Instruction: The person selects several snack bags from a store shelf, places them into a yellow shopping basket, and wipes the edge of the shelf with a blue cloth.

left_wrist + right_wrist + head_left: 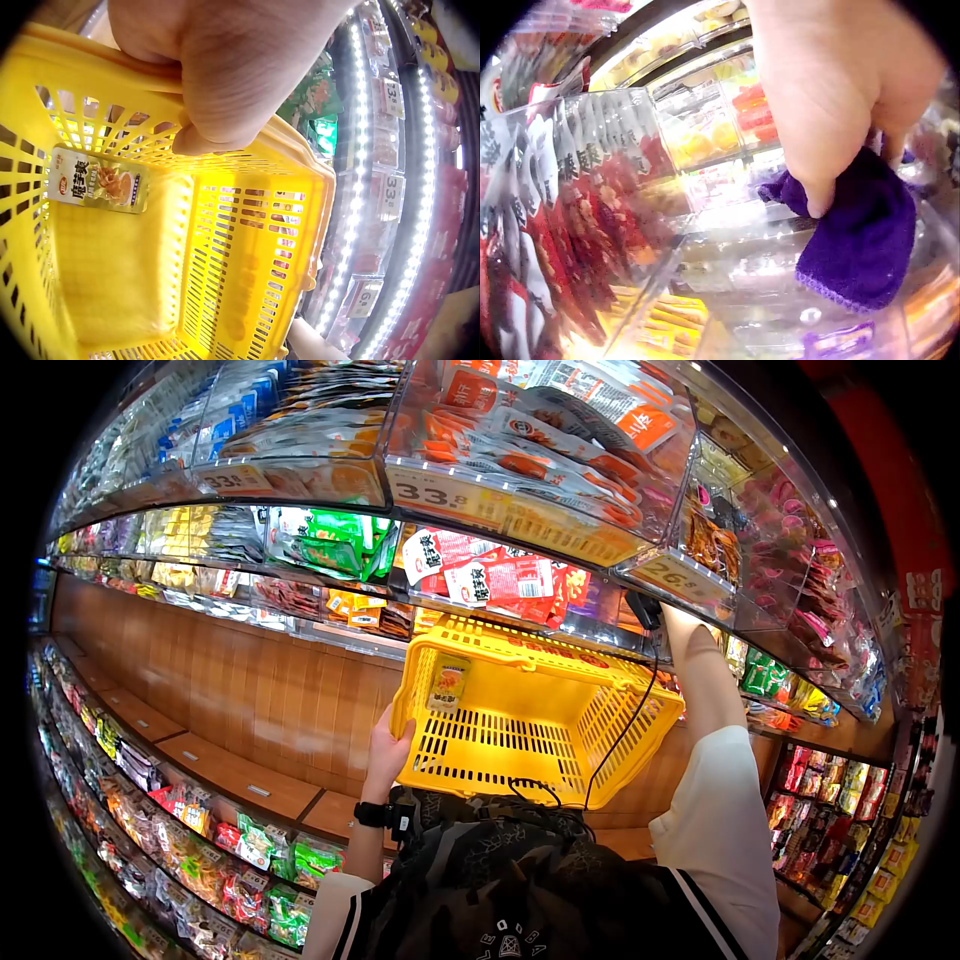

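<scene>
My left hand [388,748] grips the rim of a yellow plastic basket [45,52], thumb over the edge in the left wrist view. The basket is tilted with its mouth toward me, in front of the shelves. One small snack packet [101,180] with a food picture lies inside it, against the slotted wall. Reaching in under the upper shelf, my right hand [832,97] pinches a dark purple cloth [866,232] between thumb and fingers. The cloth hangs over a clear plastic bin. In the head view that hand is mostly hidden by the shelf edge.
Red-and-white snack packets [577,202] stand upright in the neighbouring bin, with yellow packets [660,322] lower down. An upper row of clear bins carries price tags [435,495]. Wooden panelling [230,650] backs the lower shelf. A black cable [628,725] runs across the basket.
</scene>
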A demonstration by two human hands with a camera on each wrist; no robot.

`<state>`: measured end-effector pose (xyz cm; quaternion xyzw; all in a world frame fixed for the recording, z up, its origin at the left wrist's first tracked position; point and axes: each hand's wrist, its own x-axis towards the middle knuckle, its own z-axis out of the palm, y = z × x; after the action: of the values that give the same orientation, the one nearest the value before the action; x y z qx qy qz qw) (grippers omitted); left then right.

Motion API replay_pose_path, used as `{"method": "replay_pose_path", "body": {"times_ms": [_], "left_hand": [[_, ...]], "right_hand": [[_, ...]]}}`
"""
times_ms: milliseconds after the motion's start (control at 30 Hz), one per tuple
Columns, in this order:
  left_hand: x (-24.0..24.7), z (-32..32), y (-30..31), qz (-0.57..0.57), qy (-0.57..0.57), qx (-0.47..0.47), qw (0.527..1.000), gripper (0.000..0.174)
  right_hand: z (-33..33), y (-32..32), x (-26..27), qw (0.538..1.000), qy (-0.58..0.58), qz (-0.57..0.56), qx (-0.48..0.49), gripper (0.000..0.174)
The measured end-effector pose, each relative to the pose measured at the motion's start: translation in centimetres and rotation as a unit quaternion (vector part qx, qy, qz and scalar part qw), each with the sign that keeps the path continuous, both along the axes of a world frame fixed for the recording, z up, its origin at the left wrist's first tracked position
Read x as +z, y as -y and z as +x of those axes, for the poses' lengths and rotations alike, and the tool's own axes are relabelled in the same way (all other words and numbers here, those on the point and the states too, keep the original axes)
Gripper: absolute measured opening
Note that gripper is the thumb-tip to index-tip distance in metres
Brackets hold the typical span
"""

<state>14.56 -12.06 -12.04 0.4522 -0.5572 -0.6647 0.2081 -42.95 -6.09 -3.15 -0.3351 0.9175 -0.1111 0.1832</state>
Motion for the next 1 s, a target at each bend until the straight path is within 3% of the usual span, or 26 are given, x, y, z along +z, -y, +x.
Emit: {"method": "replay_pose_path", "body": {"times_ms": [233,300,433,500,633,667,700,900,1000], "left_hand": [[0.2,-0.2,-0.1,0.009,-0.003,-0.003,1.0,0.037],[0.0,-0.5,-0.4,-0.025,-0.027,0.024,0.999,0.023],[0.6,-0.6,-0.3,-0.02,-0.025,0.03,0.999,0.023],[0.7,-0.4,-0.1,0.012,-0.014,0.005,1.0,0.039],[-0.3,-0.1,-0.3,0.021,-0.02,0.007,1.0,0.039],[-0.5,-0.1,-0.2,0.02,-0.02,0.007,1.0,0.039],[-0.6,0.0,-0.2,0.018,-0.019,0.008,1.0,0.04],[-0.6,0.1,-0.1,0.016,0.006,0.003,1.0,0.041],[-1.3,0.3,-0.1,0.004,-0.004,0.0,1.0,0.042]], "right_hand": [[5.8,5.0,-1.3,0.992,0.01,0.025,0.121,0.05],[7.0,6.1,-1.9,0.989,0.02,0.014,0.147,0.05],[7.8,6.7,-0.8,0.977,0.056,0.009,0.205,0.051],[8.0,6.4,-0.7,0.968,0.081,-0.021,0.238,0.051],[8.8,5.7,-1.5,0.92,0.092,-0.122,0.36,0.052],[8.4,5.6,-0.8,0.914,0.106,0.045,0.389,0.057],[10.3,5.8,3.2,0.907,0.156,0.172,0.35,0.058],[9.5,4.0,3.5,0.904,0.135,0.171,0.367,0.057],[9.3,3.3,4.9,0.902,0.08,0.257,0.339,0.056]]}}
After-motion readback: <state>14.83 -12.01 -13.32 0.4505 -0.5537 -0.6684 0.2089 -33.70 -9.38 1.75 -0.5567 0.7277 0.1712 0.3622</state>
